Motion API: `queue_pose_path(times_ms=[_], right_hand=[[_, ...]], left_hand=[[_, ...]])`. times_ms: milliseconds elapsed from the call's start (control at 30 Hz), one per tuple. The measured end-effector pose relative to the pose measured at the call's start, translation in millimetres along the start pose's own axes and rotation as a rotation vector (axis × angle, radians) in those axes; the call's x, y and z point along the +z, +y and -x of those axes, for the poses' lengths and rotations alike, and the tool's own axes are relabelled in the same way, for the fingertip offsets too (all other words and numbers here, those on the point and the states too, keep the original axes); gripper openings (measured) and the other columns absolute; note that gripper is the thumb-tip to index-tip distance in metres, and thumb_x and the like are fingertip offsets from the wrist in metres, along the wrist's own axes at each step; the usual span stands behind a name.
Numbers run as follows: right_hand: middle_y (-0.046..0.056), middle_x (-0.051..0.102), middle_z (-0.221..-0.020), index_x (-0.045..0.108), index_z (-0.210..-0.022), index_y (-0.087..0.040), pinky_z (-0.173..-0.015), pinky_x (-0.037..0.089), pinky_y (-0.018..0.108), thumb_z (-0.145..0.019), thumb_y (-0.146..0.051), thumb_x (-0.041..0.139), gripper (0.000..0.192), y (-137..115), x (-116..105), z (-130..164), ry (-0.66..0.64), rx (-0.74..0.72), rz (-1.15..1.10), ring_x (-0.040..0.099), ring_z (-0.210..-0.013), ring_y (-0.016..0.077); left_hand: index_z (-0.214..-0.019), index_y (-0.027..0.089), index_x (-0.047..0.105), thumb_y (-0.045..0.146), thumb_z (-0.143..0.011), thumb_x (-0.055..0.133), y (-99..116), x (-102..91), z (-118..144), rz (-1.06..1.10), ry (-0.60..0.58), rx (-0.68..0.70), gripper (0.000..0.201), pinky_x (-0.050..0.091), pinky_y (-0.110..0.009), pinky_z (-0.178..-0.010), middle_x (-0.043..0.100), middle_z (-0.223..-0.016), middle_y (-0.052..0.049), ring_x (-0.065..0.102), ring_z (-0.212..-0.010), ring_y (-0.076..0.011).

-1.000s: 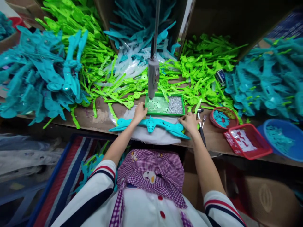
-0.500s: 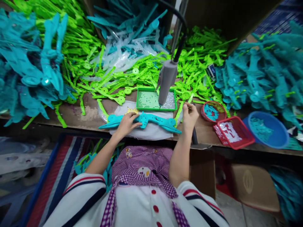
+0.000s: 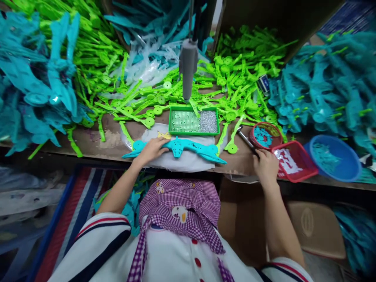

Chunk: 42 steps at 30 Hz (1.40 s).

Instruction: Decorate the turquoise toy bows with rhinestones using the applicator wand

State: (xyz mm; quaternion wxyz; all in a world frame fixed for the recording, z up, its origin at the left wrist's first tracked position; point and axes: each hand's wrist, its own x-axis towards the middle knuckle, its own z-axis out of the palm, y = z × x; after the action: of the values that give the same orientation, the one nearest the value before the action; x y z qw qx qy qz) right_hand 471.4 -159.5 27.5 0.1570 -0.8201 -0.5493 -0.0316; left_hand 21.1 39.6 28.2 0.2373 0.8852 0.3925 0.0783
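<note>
My left hand point(image 3: 151, 152) holds the left side of a long turquoise plastic part point(image 3: 202, 150), shaped like a winged animal with a small head in the middle. The part lies across a pale cloth point(image 3: 188, 164) at the table's front edge. A bright green plastic arm point(image 3: 223, 137) touches its right end and another green arm point(image 3: 127, 135) its left end. Off to the right, my right hand point(image 3: 266, 166) is closed round the dark handle of a hammer point(image 3: 248, 141), its metal head pointing away toward a loose green piece point(image 3: 232, 148).
A grey electric screwdriver point(image 3: 188, 70) hangs above a green tray point(image 3: 194, 133) of small silvery screws. Red baskets point(image 3: 311, 172) and a blue basin point(image 3: 349, 160) with small parts stand at right. Heaps of green point(image 3: 96, 51) and turquoise parts point(image 3: 317, 86) surround the work area.
My right hand has moved right and taken hold of the hammer handle. The hanging screwdriver has shifted up and left, off the tray. My left hand has slid slightly left on the turquoise part.
</note>
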Motion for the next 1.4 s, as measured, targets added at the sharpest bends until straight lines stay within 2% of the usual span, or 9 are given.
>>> queue_pose_path(times_ms=[233, 367, 500, 633, 733, 833, 1067, 1233, 1400], right_hand=[[0.016, 0.064, -0.138, 0.066, -0.129, -0.017, -0.105, 0.044, 0.048, -0.098, -0.032, 0.040, 0.043, -65, 21, -22, -0.153, -0.233, -0.128, 0.059, -0.125, 0.0296], [0.015, 0.066, -0.135, 0.069, -0.122, -0.017, -0.117, 0.031, 0.054, -0.099, -0.028, 0.040, 0.039, -40, 16, -17, -0.113, -0.216, 0.022, 0.053, -0.135, 0.0304], [0.017, 0.071, -0.128, 0.073, -0.112, -0.017, -0.112, 0.038, 0.056, -0.095, -0.022, 0.045, 0.034, -17, -17, -18, -0.159, -0.289, 0.019, 0.058, -0.130, 0.0329], [0.011, 0.072, -0.127, 0.070, -0.125, -0.023, -0.105, 0.048, 0.050, -0.098, -0.032, 0.049, 0.035, -81, -20, -23, -0.126, -0.416, -0.338, 0.066, -0.118, 0.0276], [0.009, 0.067, -0.138, 0.066, -0.132, -0.025, -0.109, 0.047, 0.051, -0.099, -0.038, 0.051, 0.038, -147, 7, -24, -0.231, -0.550, -0.495, 0.063, -0.127, 0.0260], [0.009, 0.061, -0.145, 0.061, -0.139, -0.022, -0.112, 0.044, 0.054, -0.100, -0.035, 0.050, 0.042, -177, 35, -22, -0.350, -0.590, -0.428, 0.060, -0.133, 0.0271], [0.004, 0.061, -0.143, 0.062, -0.137, -0.026, -0.113, 0.044, 0.053, -0.102, -0.031, 0.047, 0.039, -166, 49, -20, -0.349, -0.650, -0.317, 0.056, -0.138, 0.0238], [0.004, 0.062, -0.142, 0.062, -0.138, -0.025, -0.116, 0.041, 0.054, -0.102, -0.031, 0.048, 0.039, -166, 50, -21, -0.366, -0.665, -0.300, 0.055, -0.138, 0.0245], [0.006, 0.059, -0.145, 0.061, -0.139, -0.024, -0.118, 0.040, 0.054, -0.103, -0.031, 0.044, 0.041, -168, 49, -19, -0.343, -0.680, -0.239, 0.049, -0.143, 0.0252]], left_hand=[[-0.130, 0.025, 0.066, 0.031, -0.087, 0.068, -4, -0.5, -2, 0.013, -0.004, -0.001, 0.043, 0.049, -0.047, -0.103, 0.068, -0.125, -0.011, 0.064, -0.116, -0.0315], [-0.126, 0.025, 0.065, 0.030, -0.085, 0.070, -4, -1.0, -2, 0.035, -0.015, -0.009, 0.042, 0.049, -0.046, -0.103, 0.067, -0.125, -0.010, 0.064, -0.116, -0.0305], [-0.121, 0.023, 0.064, 0.028, -0.082, 0.071, -4, -2.2, -5, 0.071, -0.036, -0.031, 0.040, 0.049, -0.045, -0.104, 0.066, -0.127, -0.010, 0.063, -0.120, -0.0309], [-0.116, 0.022, 0.064, 0.026, -0.080, 0.074, -1, -3.3, -9, 0.081, -0.071, -0.031, 0.038, 0.049, -0.044, -0.104, 0.067, -0.124, -0.010, 0.062, -0.119, -0.0309], [-0.115, 0.022, 0.063, 0.025, -0.079, 0.075, 0, -2.9, -11, 0.084, -0.072, -0.027, 0.037, 0.049, -0.044, -0.103, 0.068, -0.123, -0.011, 0.062, -0.119, -0.0305], [-0.117, 0.021, 0.063, 0.025, -0.081, 0.073, -2, -7.7, -8, 0.082, -0.079, -0.018, 0.037, 0.049, -0.044, -0.104, 0.067, -0.125, -0.011, 0.062, -0.121, -0.0297], [-0.141, 0.024, 0.055, 0.035, -0.096, 0.059, 32, -26.3, -12, -0.086, -0.111, 0.129, 0.047, 0.045, -0.048, -0.107, 0.055, -0.145, -0.014, 0.056, -0.130, -0.0314], [-0.121, 0.022, 0.070, 0.029, -0.101, 0.051, 72, 16.0, -41, -0.036, -0.012, 0.272, 0.028, 0.051, -0.043, -0.099, 0.068, -0.128, -0.010, 0.064, -0.114, -0.0247], [-0.115, 0.019, 0.072, 0.029, -0.101, 0.054, 66, 39.3, -41, 0.003, 0.078, 0.320, 0.025, 0.049, -0.046, -0.103, 0.066, -0.134, -0.012, 0.062, -0.121, -0.0260]])
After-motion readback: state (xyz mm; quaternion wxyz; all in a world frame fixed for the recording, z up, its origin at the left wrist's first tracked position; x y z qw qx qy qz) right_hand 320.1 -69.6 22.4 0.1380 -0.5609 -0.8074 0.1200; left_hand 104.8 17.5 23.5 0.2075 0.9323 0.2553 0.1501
